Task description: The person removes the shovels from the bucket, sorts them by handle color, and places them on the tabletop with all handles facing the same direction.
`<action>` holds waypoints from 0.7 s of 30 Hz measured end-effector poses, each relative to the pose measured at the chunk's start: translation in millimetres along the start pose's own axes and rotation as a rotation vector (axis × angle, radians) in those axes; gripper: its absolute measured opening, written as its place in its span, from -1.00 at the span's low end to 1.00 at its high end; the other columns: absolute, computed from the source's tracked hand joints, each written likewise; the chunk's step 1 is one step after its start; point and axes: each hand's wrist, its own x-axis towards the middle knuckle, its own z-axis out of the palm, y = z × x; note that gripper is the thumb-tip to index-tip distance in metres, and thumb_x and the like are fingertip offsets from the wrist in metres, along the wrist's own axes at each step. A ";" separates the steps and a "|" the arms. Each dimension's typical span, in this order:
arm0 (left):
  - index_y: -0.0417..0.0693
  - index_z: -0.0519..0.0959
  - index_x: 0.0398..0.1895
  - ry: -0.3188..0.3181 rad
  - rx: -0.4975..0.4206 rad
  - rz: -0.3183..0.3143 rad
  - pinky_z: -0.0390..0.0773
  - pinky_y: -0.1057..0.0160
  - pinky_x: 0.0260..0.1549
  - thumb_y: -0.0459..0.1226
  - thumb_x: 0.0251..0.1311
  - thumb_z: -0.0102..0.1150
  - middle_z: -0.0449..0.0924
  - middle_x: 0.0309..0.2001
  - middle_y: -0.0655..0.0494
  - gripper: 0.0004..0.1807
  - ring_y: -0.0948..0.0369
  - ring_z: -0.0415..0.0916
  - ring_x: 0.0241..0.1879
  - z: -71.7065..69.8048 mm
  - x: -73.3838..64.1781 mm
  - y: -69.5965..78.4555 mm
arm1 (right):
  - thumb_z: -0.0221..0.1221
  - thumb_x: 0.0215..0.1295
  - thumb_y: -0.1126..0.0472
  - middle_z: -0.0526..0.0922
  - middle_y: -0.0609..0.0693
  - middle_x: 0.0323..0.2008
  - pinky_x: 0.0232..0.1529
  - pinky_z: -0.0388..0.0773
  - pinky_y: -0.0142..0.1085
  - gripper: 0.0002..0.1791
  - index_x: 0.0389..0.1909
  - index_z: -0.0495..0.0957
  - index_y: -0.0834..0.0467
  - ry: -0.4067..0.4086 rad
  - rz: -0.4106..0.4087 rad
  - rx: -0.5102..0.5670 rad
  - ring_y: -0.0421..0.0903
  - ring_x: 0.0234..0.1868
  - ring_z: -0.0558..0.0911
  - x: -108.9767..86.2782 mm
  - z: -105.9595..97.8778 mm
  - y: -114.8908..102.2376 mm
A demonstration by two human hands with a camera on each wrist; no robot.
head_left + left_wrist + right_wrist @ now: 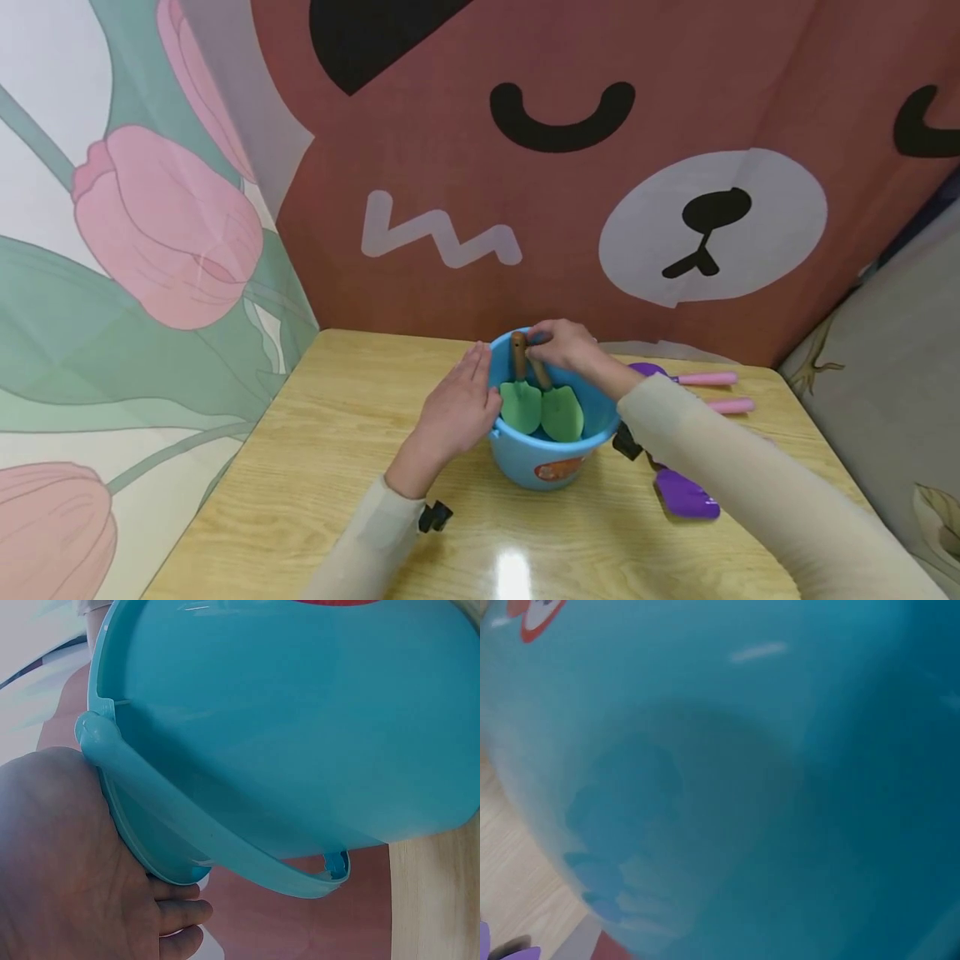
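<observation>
A light-blue bucket stands upright on the table. Inside it lean two small green shovels with wooden handles, the left shovel and the right shovel, blades toward me. My right hand reaches over the far rim and pinches the right shovel's handle. With fingers straight, my left hand rests against the bucket's left rim. The left wrist view shows that palm at the rim, beside the bucket's hanging handle. In the right wrist view the bucket wall fills most of the picture, hiding the right hand.
Right of the bucket lie purple tools with pink handles, partly covered by my right sleeve: an upper pink handle, a lower pink handle and a purple blade. A printed cloth hangs behind the wooden table.
</observation>
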 end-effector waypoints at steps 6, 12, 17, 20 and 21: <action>-0.27 -0.05 0.61 -0.007 0.014 -0.005 -0.01 0.11 0.55 -0.03 0.53 -0.35 -0.08 0.62 -0.10 -0.27 0.09 -0.19 0.61 -1.1 1.2 0.3 | 0.28 0.33 -0.07 0.64 0.14 0.19 0.20 0.54 0.08 -0.50 0.22 0.61 0.06 0.043 -0.020 0.032 0.14 0.18 0.59 -1.5 -2.8 -6.5; -0.26 -0.06 0.61 -0.013 0.014 -0.005 -0.02 0.11 0.55 -0.02 0.53 -0.35 -0.10 0.63 -0.08 -0.26 0.09 -0.20 0.62 -0.4 1.1 0.3 | 0.26 0.36 -0.10 0.62 0.15 0.19 0.18 0.57 0.05 -0.51 0.21 0.61 0.06 0.047 -0.015 0.058 0.14 0.16 0.59 -1.9 -2.1 -8.0; -0.26 -0.06 0.61 -0.016 0.007 -0.007 -0.02 0.09 0.55 -0.01 0.53 -0.36 -0.10 0.63 -0.09 -0.26 0.09 -0.21 0.62 1.1 0.6 0.0 | 0.24 0.37 -0.14 0.63 0.15 0.17 0.18 0.56 0.08 -0.50 0.20 0.61 0.05 0.050 0.000 0.070 0.14 0.14 0.59 -2.0 -1.4 -10.0; -0.26 -0.07 0.61 -0.018 0.005 -0.007 -0.02 0.10 0.55 -0.01 0.53 -0.36 -0.11 0.63 -0.09 -0.26 0.09 -0.21 0.62 0.9 0.5 0.6 | 0.25 0.37 -0.14 0.64 0.14 0.15 0.18 0.56 0.08 -0.50 0.19 0.61 0.06 0.058 -0.006 0.060 0.13 0.13 0.60 -2.0 -1.7 -12.2; -0.25 -0.07 0.61 -0.017 0.002 -0.006 -0.02 0.10 0.55 -0.01 0.53 -0.35 -0.11 0.63 -0.08 -0.26 0.09 -0.21 0.62 0.6 0.6 1.0 | 0.25 0.37 -0.14 0.64 0.14 0.15 0.17 0.57 0.07 -0.50 0.18 0.61 0.07 0.061 -0.008 0.054 0.13 0.13 0.60 -1.8 -1.8 -12.8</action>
